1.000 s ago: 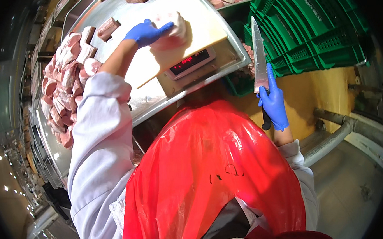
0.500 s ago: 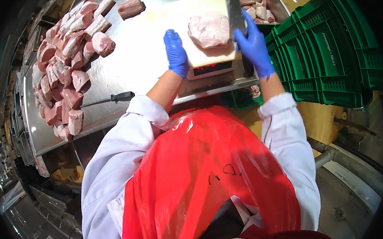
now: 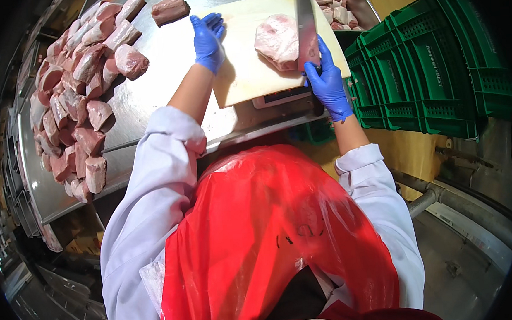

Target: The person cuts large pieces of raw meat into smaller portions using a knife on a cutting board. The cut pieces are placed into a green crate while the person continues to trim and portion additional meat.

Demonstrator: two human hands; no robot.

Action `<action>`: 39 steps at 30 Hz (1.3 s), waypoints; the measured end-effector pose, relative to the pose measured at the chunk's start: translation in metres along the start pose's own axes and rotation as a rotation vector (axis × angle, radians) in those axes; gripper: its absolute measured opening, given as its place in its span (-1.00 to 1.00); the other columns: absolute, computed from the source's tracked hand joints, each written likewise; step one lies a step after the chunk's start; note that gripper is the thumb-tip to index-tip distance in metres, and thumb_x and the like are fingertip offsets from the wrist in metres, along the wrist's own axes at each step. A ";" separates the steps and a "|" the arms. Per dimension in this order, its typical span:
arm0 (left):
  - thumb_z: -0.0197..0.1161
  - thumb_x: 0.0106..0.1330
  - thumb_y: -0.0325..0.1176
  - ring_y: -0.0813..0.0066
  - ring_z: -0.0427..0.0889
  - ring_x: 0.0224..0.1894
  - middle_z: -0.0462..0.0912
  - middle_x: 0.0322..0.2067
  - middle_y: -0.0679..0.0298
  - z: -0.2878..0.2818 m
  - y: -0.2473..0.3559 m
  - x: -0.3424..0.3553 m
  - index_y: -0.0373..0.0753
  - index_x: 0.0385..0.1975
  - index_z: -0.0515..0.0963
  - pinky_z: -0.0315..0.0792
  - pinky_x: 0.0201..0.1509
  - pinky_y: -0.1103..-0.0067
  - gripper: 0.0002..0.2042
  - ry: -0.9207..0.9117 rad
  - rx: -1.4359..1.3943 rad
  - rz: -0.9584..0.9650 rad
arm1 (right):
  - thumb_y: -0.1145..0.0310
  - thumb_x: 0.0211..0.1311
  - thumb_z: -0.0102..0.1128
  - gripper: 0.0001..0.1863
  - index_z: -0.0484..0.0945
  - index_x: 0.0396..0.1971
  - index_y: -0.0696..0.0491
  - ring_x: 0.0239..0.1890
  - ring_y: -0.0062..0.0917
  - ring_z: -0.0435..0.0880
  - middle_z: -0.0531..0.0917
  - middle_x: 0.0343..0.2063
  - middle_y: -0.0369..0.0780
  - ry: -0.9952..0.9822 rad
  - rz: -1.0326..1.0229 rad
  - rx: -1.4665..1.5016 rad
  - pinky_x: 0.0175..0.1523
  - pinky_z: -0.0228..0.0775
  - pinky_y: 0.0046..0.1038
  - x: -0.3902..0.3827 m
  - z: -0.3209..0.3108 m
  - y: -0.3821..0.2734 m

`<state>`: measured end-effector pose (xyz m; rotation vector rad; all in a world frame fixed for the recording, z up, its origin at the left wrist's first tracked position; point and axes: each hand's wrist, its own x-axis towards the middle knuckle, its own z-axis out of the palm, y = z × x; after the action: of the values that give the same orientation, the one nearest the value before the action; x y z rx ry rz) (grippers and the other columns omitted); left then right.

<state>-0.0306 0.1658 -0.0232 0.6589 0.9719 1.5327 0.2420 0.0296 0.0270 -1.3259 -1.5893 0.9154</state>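
Observation:
A pale pink slab of meat (image 3: 274, 41) lies on a cream cutting board (image 3: 236, 73). Over its right edge stands the broad blade of a knife (image 3: 306, 25), which hides that side of the slab. My right hand (image 3: 330, 88), in a blue glove, is closed on the knife's handle at the board's near right; the handle itself is mostly covered. My left hand (image 3: 208, 44), also gloved in blue, is at the board's left edge, fingers stretched out and holding nothing. Under the board's near edge shows part of a white scale (image 3: 275, 98).
Many cut meat pieces (image 3: 79, 103) are heaped on the steel table (image 3: 163, 77) at left; one meat piece (image 3: 170, 10) lies apart. A thin metal rod (image 3: 120, 147) runs beneath my left sleeve. Green crates (image 3: 409, 74) stand at right, beside more meat pieces (image 3: 334, 8).
My left hand has moved left and up, away from the slab. The board has shifted left and turned a little. The knife has come left over the slab's right edge.

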 end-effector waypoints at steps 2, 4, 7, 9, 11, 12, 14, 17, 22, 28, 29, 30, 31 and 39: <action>-0.37 0.49 0.33 0.09 0.50 0.15 0.50 0.15 -0.03 -0.009 0.012 -0.017 -0.41 0.16 0.36 0.36 0.31 0.22 -0.20 0.081 0.025 0.060 | 0.47 0.31 0.13 -0.24 0.14 0.49 -0.23 -0.55 -0.35 0.64 0.60 -0.54 -0.11 -0.081 -0.150 -0.241 -0.31 0.51 -0.28 0.003 -0.009 -0.014; -0.40 0.53 0.27 0.09 0.52 0.14 0.51 0.14 -0.02 -0.015 0.017 -0.033 -0.38 0.13 0.38 0.38 0.27 0.23 -0.26 0.144 0.043 0.101 | 0.47 0.28 0.15 -0.23 0.17 0.47 -0.32 -0.52 -0.21 0.63 0.63 -0.51 -0.07 -0.092 -0.272 -0.388 -0.30 0.52 -0.24 0.012 -0.022 -0.015; -0.39 0.56 0.21 0.13 0.56 0.09 0.57 0.05 0.04 -0.027 0.022 -0.048 -0.29 0.09 0.42 0.40 0.20 0.25 -0.34 0.173 0.059 0.200 | 0.44 0.25 0.17 -0.22 0.21 0.44 -0.44 -0.46 -0.08 0.64 0.65 -0.44 0.00 -0.169 -0.334 -0.490 -0.28 0.53 -0.20 0.024 -0.039 -0.012; -0.34 0.58 0.18 0.22 0.61 -0.01 0.58 0.01 0.07 -0.041 0.025 -0.056 -0.29 0.06 0.43 0.50 0.06 0.33 -0.39 0.183 0.044 0.279 | 0.43 0.25 0.17 -0.23 0.21 0.44 -0.45 -0.46 -0.08 0.65 0.66 -0.41 -0.01 -0.248 -0.409 -0.485 -0.27 0.55 -0.20 0.029 -0.044 -0.002; -0.30 0.59 0.13 0.24 0.62 -0.04 0.59 -0.01 0.07 -0.047 0.033 -0.068 -0.29 0.05 0.44 0.50 0.01 0.36 -0.43 0.258 0.060 0.339 | 0.41 0.24 0.17 -0.22 0.19 0.45 -0.42 -0.41 -0.07 0.67 0.69 -0.32 -0.02 -0.345 -0.366 -0.523 -0.25 0.57 -0.20 0.026 -0.055 0.010; -0.30 0.59 0.13 0.26 0.62 -0.06 0.60 -0.02 0.07 -0.049 0.036 -0.074 -0.28 0.04 0.44 0.50 -0.01 0.37 -0.43 0.275 0.095 0.374 | 0.42 0.24 0.18 -0.21 0.18 0.46 -0.41 -0.41 -0.07 0.67 0.69 -0.32 -0.03 -0.370 -0.378 -0.523 -0.25 0.57 -0.20 0.018 -0.063 0.014; -0.22 0.60 0.07 0.31 0.62 -0.13 0.62 -0.09 0.11 -0.050 0.045 -0.090 -0.28 0.00 0.47 0.49 -0.07 0.41 -0.50 0.313 0.093 0.429 | 0.43 0.22 0.17 -0.18 0.15 0.47 -0.40 -0.40 -0.04 0.66 0.68 -0.30 -0.02 -0.406 -0.408 -0.515 -0.24 0.56 -0.17 0.001 -0.080 0.025; -0.09 0.58 -0.07 0.36 0.62 -0.19 0.64 -0.18 0.16 -0.045 0.044 -0.110 -0.28 -0.06 0.50 0.49 -0.12 0.45 -0.62 0.292 0.159 0.526 | 0.44 0.21 0.17 -0.18 0.15 0.47 -0.37 -0.43 -0.03 0.64 0.67 -0.34 -0.01 -0.556 -0.281 -0.730 -0.26 0.55 -0.16 -0.030 -0.122 0.048; 0.28 0.39 -0.28 0.54 0.54 -0.39 0.60 -0.40 0.31 0.017 0.015 -0.148 -0.25 -0.25 0.55 0.45 -0.31 0.56 -0.83 0.183 0.482 0.559 | 0.50 0.19 0.17 -0.14 0.12 0.49 -0.29 -0.49 -0.08 0.63 0.63 -0.46 -0.01 -0.534 -0.270 -0.646 -0.32 0.51 -0.22 -0.060 -0.169 0.053; 0.45 0.07 -0.08 0.25 0.63 -0.51 0.62 -0.54 0.23 0.098 -0.030 -0.158 -0.19 -0.52 0.55 0.52 -0.36 0.38 -0.68 0.117 1.270 0.586 | 0.54 0.31 0.10 -0.23 0.12 0.50 -0.19 -0.62 -0.45 0.49 0.55 -0.62 -0.12 -0.231 -0.186 -0.251 -0.34 0.43 -0.43 -0.039 -0.152 0.043; 0.43 0.09 -0.11 0.25 0.63 -0.52 0.62 -0.55 0.23 0.101 -0.031 -0.159 -0.19 -0.51 0.56 0.52 -0.36 0.38 -0.71 0.138 1.256 0.549 | 0.54 0.30 0.10 -0.21 0.10 0.51 -0.20 -0.62 -0.55 0.43 0.51 -0.64 -0.15 -0.229 -0.122 -0.252 -0.36 0.40 -0.46 -0.034 -0.144 0.039; 0.41 0.10 -0.14 0.25 0.64 -0.52 0.62 -0.56 0.23 0.101 -0.032 -0.161 -0.19 -0.51 0.56 0.52 -0.36 0.38 -0.74 0.160 1.242 0.511 | 0.53 0.30 0.11 -0.22 0.11 0.50 -0.20 -0.62 -0.57 0.41 0.49 -0.65 -0.14 -0.204 -0.151 -0.223 -0.37 0.39 -0.47 -0.029 -0.132 0.033; 0.39 0.12 -0.17 0.25 0.64 -0.52 0.63 -0.57 0.23 0.100 -0.032 -0.162 -0.19 -0.51 0.56 0.52 -0.36 0.38 -0.76 0.174 1.232 0.471 | 0.52 0.31 0.11 -0.22 0.11 0.50 -0.21 -0.62 -0.59 0.39 0.47 -0.66 -0.14 -0.177 -0.174 -0.191 -0.39 0.37 -0.47 -0.026 -0.117 0.028; 0.35 0.21 -0.23 0.14 0.61 -0.54 0.59 -0.45 0.19 0.103 -0.022 -0.173 -0.10 -0.40 0.59 0.51 -0.42 0.31 -0.87 -0.031 1.454 0.827 | 0.49 0.28 0.10 -0.18 0.05 0.52 -0.18 -0.65 -0.43 0.49 0.49 -0.67 -0.09 -0.074 -0.174 -0.137 -0.39 0.42 -0.33 -0.005 -0.055 0.022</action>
<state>0.1008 0.0198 0.0272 2.2988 1.8868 1.2053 0.3011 0.0290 0.0261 -1.2348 -1.8212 0.7686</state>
